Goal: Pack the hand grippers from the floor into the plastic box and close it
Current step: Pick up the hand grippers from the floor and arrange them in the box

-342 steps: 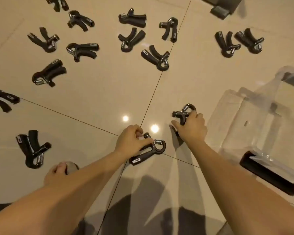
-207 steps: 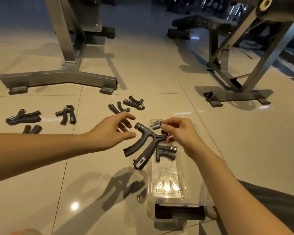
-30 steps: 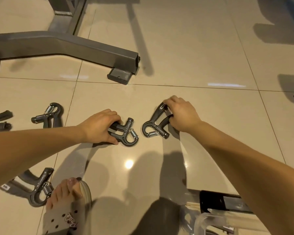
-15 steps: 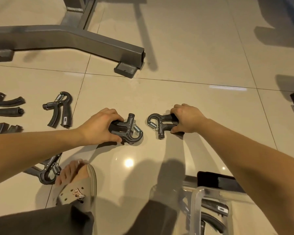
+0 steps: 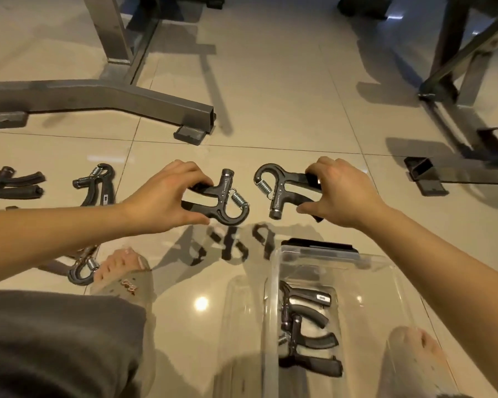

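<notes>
My left hand [image 5: 164,196] grips a black hand gripper [image 5: 222,201] by its handles, lifted off the floor, spring end pointing right. My right hand [image 5: 337,193] grips a second black hand gripper [image 5: 279,188] the same way, its ring end pointing left. Both hang above the tiles, just beyond the far end of the clear plastic box [image 5: 273,282]. The box stands open at the lower right with several hand grippers [image 5: 305,328] lying inside. More grippers lie on the floor at left: one [image 5: 98,183], another [image 5: 15,183] and one [image 5: 82,271] by my foot.
A grey steel machine base [image 5: 104,94] crosses the floor at the upper left, and another metal frame [image 5: 454,93] stands at the upper right with a foot [image 5: 420,173] close to my right hand. My sandalled foot [image 5: 124,280] and trouser leg [image 5: 55,340] fill the lower left.
Both hands have lifted their hand grippers off the floor and drawn them toward the box. The view has tilted, bringing the open box and its contents more into sight.
</notes>
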The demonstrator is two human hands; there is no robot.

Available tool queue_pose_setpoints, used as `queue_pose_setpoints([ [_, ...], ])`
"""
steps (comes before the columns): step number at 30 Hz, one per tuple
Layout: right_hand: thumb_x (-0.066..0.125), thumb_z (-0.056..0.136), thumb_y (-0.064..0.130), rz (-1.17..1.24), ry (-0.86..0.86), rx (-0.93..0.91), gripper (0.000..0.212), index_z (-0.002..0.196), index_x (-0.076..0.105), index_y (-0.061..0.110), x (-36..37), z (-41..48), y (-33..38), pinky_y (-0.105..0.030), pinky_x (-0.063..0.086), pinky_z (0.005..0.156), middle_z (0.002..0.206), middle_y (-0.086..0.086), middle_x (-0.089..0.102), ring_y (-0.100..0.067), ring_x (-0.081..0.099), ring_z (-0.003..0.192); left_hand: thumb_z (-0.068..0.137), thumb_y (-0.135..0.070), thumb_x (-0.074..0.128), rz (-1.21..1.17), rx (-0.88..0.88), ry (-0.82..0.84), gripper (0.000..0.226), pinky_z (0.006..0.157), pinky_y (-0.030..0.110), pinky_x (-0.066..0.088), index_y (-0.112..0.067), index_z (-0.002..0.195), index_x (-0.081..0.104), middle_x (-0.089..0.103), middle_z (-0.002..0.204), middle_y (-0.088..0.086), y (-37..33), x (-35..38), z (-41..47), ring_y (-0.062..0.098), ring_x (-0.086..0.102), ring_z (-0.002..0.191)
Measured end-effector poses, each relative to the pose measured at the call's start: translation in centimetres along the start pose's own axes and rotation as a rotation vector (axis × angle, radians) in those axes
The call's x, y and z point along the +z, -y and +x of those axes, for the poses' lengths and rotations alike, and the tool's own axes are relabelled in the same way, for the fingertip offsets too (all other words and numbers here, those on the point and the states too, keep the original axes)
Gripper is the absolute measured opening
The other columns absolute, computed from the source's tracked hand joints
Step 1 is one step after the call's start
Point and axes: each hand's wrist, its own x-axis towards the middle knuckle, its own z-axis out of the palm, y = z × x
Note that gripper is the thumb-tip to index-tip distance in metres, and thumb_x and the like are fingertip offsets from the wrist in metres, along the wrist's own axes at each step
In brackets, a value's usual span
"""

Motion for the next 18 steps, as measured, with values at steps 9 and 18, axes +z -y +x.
queue_pose_setpoints([
  [9, 0.067, 0.074, 0.071, -0.034, 0.020, 0.003, 0.066, 0.119, 0.060, 0.023, -2.9, -12.7, -0.5, -0.033, 0.048, 0.072, 0.103, 0.008, 0.056, -0.016, 0.052, 0.092, 0.067, -0.065, 0.075, 0.147, 0.191, 0.111, 0.067, 0.089, 0.031, 0.045, -0.024, 0.120, 0.064, 0.054, 0.107, -0.013, -7.6, -5.5, -2.9, 0.012, 0.048, 0.102],
  [18, 0.064, 0.072, 0.073, -0.031, 0.174, 0.044, 0.060, 0.111, 0.058, 0.028, 2.1, -22.2, 0.3, -0.034, 0.051, 0.073, 0.103, 0.012, 0.053, -0.014, 0.049, 0.092, 0.069, -0.061, 0.078, 0.102, 0.244, 0.254, 0.064, 0.089, 0.031, 0.048, -0.026, 0.121, 0.063, 0.054, 0.109, -0.015, -11.6, 0.2, -9.1, 0.008, 0.047, 0.103],
])
